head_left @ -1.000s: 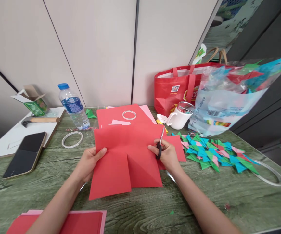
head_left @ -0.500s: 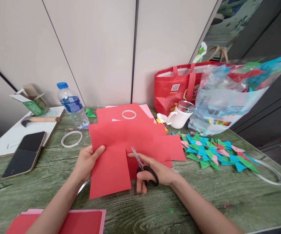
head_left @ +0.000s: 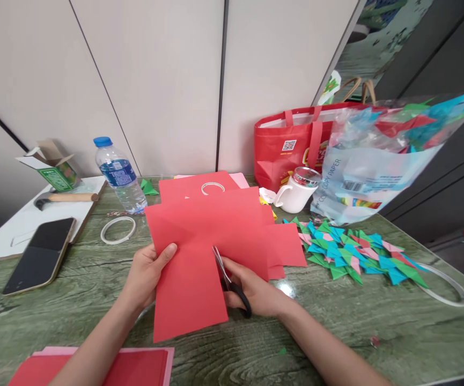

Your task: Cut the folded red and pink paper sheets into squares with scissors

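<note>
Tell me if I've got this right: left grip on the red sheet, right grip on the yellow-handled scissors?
Nearly: in the head view the scissors are black-handled, not yellow. The left grip is on the red sheet and the right grip on the scissors, as you said.

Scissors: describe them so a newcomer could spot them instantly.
Over the green wood-grain table, find the left hand gripping a red sheet. At the sheet's slit, the right hand holds the scissors, set apart from the red paper by slim metal blades and black handle.
</note>
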`<state>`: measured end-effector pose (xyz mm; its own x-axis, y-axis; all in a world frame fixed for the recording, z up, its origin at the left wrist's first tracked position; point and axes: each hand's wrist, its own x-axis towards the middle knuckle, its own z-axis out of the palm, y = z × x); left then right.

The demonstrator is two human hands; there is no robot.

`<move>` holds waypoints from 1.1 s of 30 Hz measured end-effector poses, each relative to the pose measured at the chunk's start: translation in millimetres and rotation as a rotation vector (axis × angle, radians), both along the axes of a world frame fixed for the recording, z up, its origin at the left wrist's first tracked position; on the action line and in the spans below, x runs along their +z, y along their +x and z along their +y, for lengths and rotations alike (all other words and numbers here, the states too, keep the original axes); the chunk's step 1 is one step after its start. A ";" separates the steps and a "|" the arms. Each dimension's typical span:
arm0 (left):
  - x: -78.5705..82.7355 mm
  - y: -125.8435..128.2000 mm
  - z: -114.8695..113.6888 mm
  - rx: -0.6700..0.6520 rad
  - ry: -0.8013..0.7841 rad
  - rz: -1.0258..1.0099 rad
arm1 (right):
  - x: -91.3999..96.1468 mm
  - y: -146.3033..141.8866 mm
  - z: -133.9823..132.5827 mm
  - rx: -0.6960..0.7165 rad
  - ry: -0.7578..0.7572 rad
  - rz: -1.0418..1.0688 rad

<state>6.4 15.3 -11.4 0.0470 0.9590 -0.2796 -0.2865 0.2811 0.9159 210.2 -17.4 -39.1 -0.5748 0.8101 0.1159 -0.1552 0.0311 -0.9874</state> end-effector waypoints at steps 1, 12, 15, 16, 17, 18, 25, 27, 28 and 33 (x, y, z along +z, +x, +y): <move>0.2 0.9 -0.9 -0.001 -0.003 0.000 | 0.7 -2.0 -0.7 -0.008 -0.008 0.009; 4.8 0.7 -1.8 0.062 0.016 -0.013 | -5.5 -9.2 -4.1 -0.013 -0.153 0.026; 4.3 2.6 -3.7 0.039 0.013 0.019 | -4.4 -11.3 -3.8 -0.045 -0.144 0.044; 3.9 3.4 -4.5 0.029 0.011 0.029 | -3.8 -12.1 -3.6 -0.063 -0.134 0.049; 3.4 4.2 -5.4 0.022 0.010 0.039 | -3.1 -12.9 -3.4 -0.083 -0.124 0.057; 2.7 5.1 -6.3 0.016 0.010 0.048 | -2.5 -13.7 -3.2 -0.102 -0.114 0.067; -2.9 8.9 -12.4 0.022 0.108 0.215 | 5.9 -18.8 -3.7 -0.206 -0.123 0.079; -3.4 8.6 -13.4 0.027 0.161 0.294 | 9.1 -18.8 -4.2 -0.211 -0.115 0.065; -3.4 8.3 -13.6 0.027 0.181 0.327 | 10.1 -18.7 -4.5 -0.209 -0.112 0.062; -4.6 7.2 -14.6 0.037 0.239 0.409 | 7.0 -18.5 -5.2 -0.210 -0.130 0.077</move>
<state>13.7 0.7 -16.0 -0.0566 0.9976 -0.0389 0.1057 0.0448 0.9934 191.8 -22.6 -32.1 -0.3855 0.9219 0.0394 -0.2332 -0.0560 -0.9708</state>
